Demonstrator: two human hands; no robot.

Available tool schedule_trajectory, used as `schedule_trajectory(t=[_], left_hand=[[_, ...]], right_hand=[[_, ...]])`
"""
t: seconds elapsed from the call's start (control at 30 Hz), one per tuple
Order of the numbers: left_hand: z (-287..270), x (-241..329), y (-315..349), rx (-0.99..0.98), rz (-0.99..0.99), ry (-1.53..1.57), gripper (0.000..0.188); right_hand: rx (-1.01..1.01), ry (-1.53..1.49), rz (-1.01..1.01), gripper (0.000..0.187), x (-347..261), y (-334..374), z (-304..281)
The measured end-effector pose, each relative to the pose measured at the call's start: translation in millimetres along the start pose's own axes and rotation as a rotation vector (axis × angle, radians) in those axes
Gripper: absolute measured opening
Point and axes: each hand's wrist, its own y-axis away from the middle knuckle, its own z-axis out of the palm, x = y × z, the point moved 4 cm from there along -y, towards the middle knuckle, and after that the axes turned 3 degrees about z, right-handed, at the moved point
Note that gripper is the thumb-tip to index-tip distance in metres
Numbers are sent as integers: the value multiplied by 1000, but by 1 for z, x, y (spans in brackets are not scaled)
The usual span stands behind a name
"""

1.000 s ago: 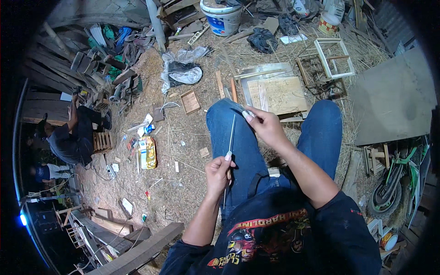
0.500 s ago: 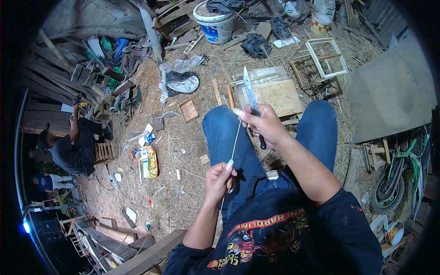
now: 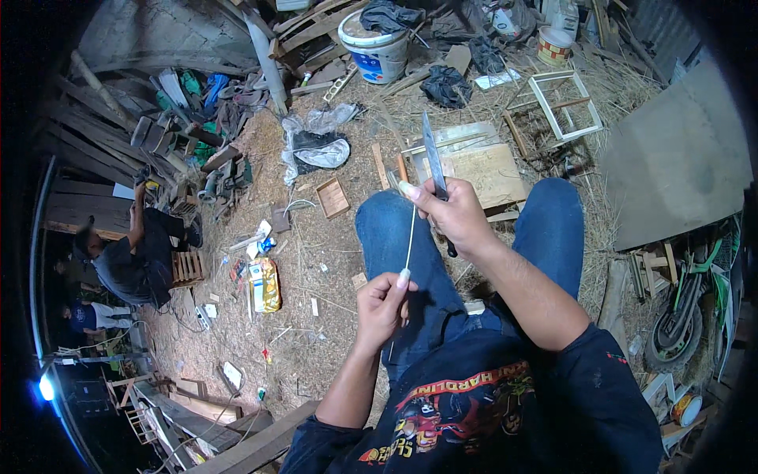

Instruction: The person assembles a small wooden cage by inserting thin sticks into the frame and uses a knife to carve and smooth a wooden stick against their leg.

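My right hand [image 3: 459, 215] is closed around the dark handle of a knife [image 3: 432, 150], whose long blade points up and away from me. Its thumb and fingers also pinch the upper end of a thin pale strip [image 3: 411, 237]. The strip slants down over my left thigh to my left hand [image 3: 380, 310], which grips it between thumb and bent index finger. Its lower end shows below that hand. What the strip is made of, I cannot tell.
A wooden board [image 3: 485, 175] lies beyond my knees, beside a white frame [image 3: 564, 107]. A small wooden box [image 3: 332, 197] and a yellow packet [image 3: 264, 286] rest on the littered ground. Another person [image 3: 130, 265] sits at the left. A motorbike wheel [image 3: 673, 336] stands at the right.
My left hand has shifted slightly up and right along the strip. The knife's blade stands a little more upright. The whole view has shifted slightly.
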Motion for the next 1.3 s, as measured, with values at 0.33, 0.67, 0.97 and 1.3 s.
schedule_trajectory(t=[0.33, 0.67, 0.97, 1.3], left_hand=[[9, 16, -23, 43, 62, 123, 34], [3, 14, -14, 34, 71, 84, 31], [-4, 12, 2, 40, 97, 8, 30], [-17, -1, 17, 26, 8, -10, 28]], right_hand=[[-99, 35, -29, 22, 16, 23, 18], [-118, -76, -54, 18, 13, 8, 11], [-54, -216, 39, 13, 0, 1, 2], [-134, -272, 88, 13, -2, 10, 5]])
